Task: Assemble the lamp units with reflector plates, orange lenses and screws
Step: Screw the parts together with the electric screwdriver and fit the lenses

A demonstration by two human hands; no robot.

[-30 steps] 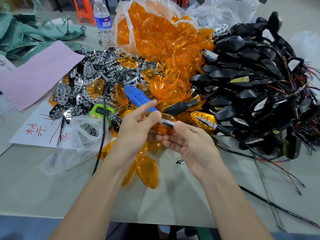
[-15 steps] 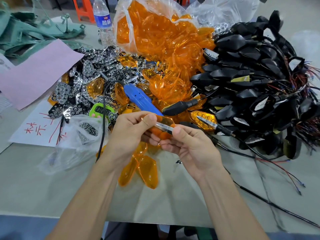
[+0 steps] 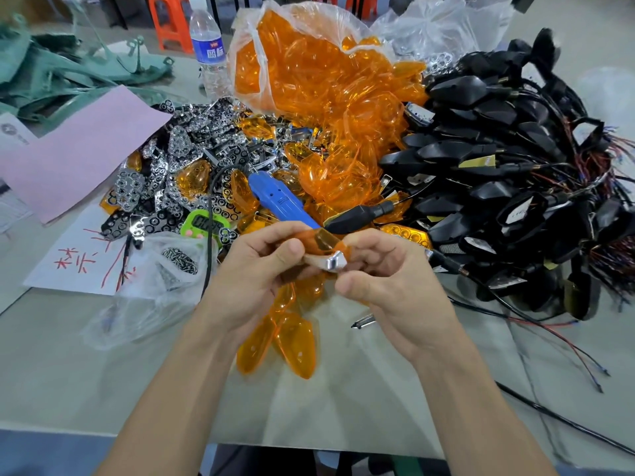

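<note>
ASSEMBLY LINE: A worker fits a chromed plate into an orange lens, holding the pair just above the counter between both hands. The left hand curls round the lens, with the thumb pressed on its upper face. The right hand pinches the plate's bright end, thumb below and fingers folded over the far side. Both forearms reach in from the near edge, wrists angled toward each other.

The step appears to be seating the reflector in the lens, early in one unit's build. Whether the plate is fully home cannot be told. The next move would likely call for mating the pair to a black housing from the heap at right. It would then be fastened with screws from the clear bag at left, using the blue driver lying just beyond the hands.
</note>
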